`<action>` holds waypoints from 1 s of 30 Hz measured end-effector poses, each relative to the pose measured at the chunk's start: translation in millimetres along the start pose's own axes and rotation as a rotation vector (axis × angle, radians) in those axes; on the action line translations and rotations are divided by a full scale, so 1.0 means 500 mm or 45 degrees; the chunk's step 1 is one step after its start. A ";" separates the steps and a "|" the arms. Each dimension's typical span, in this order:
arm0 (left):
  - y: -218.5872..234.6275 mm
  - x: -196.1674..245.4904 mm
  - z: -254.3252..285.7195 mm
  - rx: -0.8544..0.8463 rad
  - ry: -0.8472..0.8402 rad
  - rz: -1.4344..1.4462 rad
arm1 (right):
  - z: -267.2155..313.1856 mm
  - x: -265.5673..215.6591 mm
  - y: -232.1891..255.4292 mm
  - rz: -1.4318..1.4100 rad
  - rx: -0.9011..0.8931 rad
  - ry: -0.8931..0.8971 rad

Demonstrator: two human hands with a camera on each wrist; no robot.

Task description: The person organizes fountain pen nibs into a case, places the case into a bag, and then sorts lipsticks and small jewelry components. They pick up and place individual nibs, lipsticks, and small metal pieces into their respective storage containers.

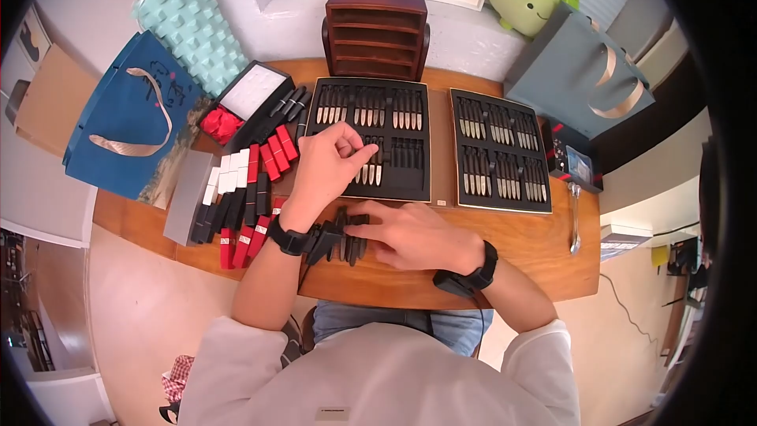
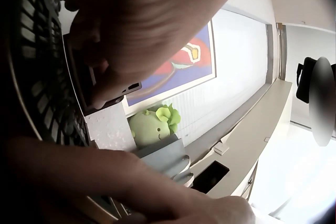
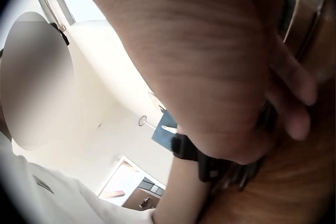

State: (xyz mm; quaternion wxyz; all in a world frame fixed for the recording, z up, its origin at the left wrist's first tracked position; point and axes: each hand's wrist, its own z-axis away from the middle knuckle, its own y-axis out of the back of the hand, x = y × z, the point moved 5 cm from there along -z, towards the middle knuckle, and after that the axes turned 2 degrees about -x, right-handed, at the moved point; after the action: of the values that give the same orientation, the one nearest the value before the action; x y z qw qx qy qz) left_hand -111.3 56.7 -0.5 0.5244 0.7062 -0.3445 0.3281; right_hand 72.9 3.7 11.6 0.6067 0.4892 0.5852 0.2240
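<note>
My left hand is over the near half of a black tray, its fingers curled toward the thumb above the near middle slot group. Whether it pinches a piece there I cannot tell. The tray bears groups of slim dark pieces with silvery pointed ends. In the left wrist view the left hand hangs beside these rows. My right hand reaches across to a small bunch of loose slim black pieces on the table, fingers extended over them. The right wrist view shows the palm side of the right hand.
A second tray of such pieces lies at right. Red boxes, white and black boxes crowd the left beside a blue bag. A wooden rack stands behind. Farther right are a grey bag and a metal spoon.
</note>
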 end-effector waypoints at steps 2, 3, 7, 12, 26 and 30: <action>0.002 0.005 0.000 0.042 -0.014 0.023 | 0.009 0.009 0.007 0.008 0.032 0.020; 0.002 0.008 0.002 0.050 -0.014 0.021 | 0.019 0.019 0.011 0.064 0.005 -0.020; -0.004 0.023 0.003 0.046 -0.085 -0.009 | 0.063 0.044 0.036 0.171 -0.007 -0.074; -0.016 0.030 0.007 0.042 -0.180 -0.057 | 0.107 0.066 0.060 0.174 0.098 -0.086; -0.118 0.082 0.069 -0.741 0.033 0.749 | 0.181 0.156 0.119 -0.865 0.699 -0.489; -0.124 0.092 0.074 -0.807 0.211 0.985 | 0.184 0.164 0.115 -1.185 0.751 -0.604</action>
State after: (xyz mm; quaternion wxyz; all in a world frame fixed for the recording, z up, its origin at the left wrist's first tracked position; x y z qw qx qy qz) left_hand -30.9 27.5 -3.1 0.5786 0.3046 -0.6207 0.4326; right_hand 193.1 66.8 5.8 0.5937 0.3659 0.6240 -0.3526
